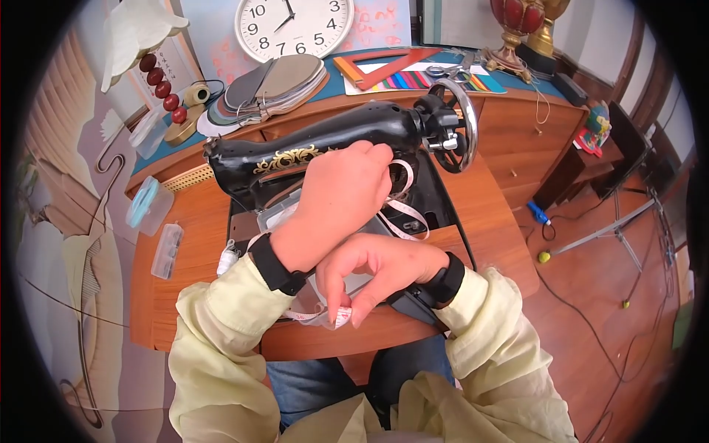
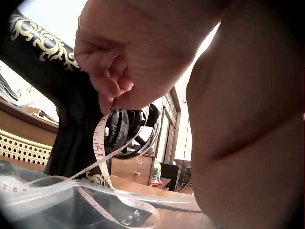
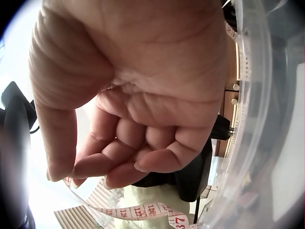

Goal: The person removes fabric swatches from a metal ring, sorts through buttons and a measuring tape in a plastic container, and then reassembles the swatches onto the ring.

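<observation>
My left hand (image 1: pixel 347 193) is raised in front of the black sewing machine (image 1: pixel 295 156), over the right wrist in the head view. It pinches a white tape measure (image 2: pixel 99 138) with red marks, which hangs from the fingertips and loops below. My right hand (image 1: pixel 384 264) is lower and nearer the body. Between its thumb and index finger it pinches another part of the tape (image 3: pixel 138 212); its other fingers are curled. Beneath the hands is a clear plastic box (image 2: pixel 183 204), partly hidden by them in the head view, with tape loops across it.
The machine's handwheel (image 1: pixel 467 125) stands at the right. Left on the wooden table are a blue-lidded tub (image 1: pixel 150 207), a small clear case (image 1: pixel 168 251) and a white thread spool (image 1: pixel 227 258). Behind are fabric swatches (image 1: pixel 277 87), scissors (image 1: pixel 452 72) and a lamp (image 1: pixel 144 29).
</observation>
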Demonstrator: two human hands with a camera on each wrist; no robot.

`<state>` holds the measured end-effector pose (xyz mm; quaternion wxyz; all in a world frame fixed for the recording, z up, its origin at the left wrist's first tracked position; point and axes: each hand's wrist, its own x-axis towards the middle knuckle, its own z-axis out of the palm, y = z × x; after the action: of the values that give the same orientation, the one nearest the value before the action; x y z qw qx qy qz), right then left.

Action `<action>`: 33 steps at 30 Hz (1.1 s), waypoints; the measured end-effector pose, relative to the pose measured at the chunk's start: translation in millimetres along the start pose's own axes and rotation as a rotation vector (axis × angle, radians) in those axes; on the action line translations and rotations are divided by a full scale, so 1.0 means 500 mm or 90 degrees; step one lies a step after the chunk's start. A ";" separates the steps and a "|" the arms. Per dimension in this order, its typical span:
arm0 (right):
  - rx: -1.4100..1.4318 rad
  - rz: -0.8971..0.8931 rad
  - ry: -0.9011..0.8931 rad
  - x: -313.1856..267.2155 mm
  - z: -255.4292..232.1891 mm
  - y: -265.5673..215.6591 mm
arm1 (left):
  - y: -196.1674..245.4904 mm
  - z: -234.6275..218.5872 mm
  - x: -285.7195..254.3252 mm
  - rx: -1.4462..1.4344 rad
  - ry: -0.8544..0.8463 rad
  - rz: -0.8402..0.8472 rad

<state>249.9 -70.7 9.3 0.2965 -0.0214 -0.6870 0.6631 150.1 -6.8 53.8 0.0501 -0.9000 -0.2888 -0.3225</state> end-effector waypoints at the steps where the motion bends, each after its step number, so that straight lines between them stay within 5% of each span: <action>1: 0.006 0.006 0.001 0.001 0.002 0.001 | 0.002 -0.011 0.002 -0.038 -0.011 0.015; 7: 0.006 0.038 -0.027 -0.001 0.001 -0.007 | -0.025 -0.091 -0.029 -0.069 -0.102 0.058; 10: 0.003 0.012 -0.014 0.000 -0.001 -0.009 | -0.059 -0.149 -0.080 -0.006 -0.288 -0.006; 13: -0.031 -0.041 0.125 -0.001 -0.003 0.006 | -0.071 -0.182 -0.120 0.093 -0.315 -0.085; 16: 0.018 -0.113 0.272 0.007 -0.012 0.006 | -0.075 -0.147 -0.146 -0.231 -0.146 -0.144; 20: -0.030 -0.105 0.446 0.002 -0.030 0.012 | -0.087 -0.108 -0.170 -0.746 -0.185 -0.328; 33: -0.361 -0.067 0.470 0.010 -0.032 0.027 | -0.115 -0.079 -0.199 -0.887 -0.243 -0.357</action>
<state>248.0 -52.7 -2.2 0.5367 -0.3011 -0.6899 0.3813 34.3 -18.7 18.8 -0.6617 -0.6571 -0.2403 -0.2695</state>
